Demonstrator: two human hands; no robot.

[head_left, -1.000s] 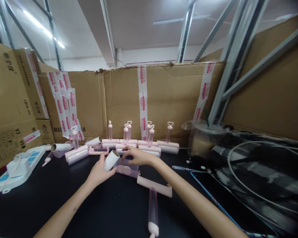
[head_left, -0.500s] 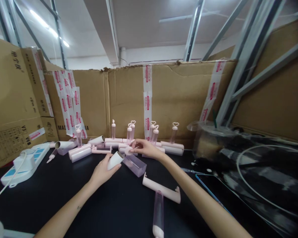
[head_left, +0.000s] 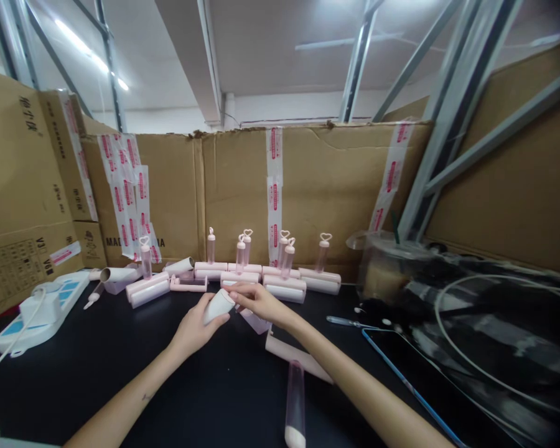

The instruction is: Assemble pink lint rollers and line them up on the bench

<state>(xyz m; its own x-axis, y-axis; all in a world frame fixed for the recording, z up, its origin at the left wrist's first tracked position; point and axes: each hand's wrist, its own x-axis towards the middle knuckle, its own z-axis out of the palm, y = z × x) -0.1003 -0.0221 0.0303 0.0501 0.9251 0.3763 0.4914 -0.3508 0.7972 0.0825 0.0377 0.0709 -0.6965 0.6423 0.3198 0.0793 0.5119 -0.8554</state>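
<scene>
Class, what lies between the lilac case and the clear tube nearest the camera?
A pale pink curved shell, lying aslant; the head view shows it.

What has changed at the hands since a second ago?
The right hand picked up a round pale-pink plastic cap at the translucent purple plastic box, then moved left to bring it to the end of the white cylindrical roll. The left hand kept holding the roll; the pale-pink half-round plastic holder stayed put.

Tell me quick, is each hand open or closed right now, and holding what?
Left hand: closed around the white roll.
Right hand: at the roll's end; whether it grips anything can't be told.
</scene>
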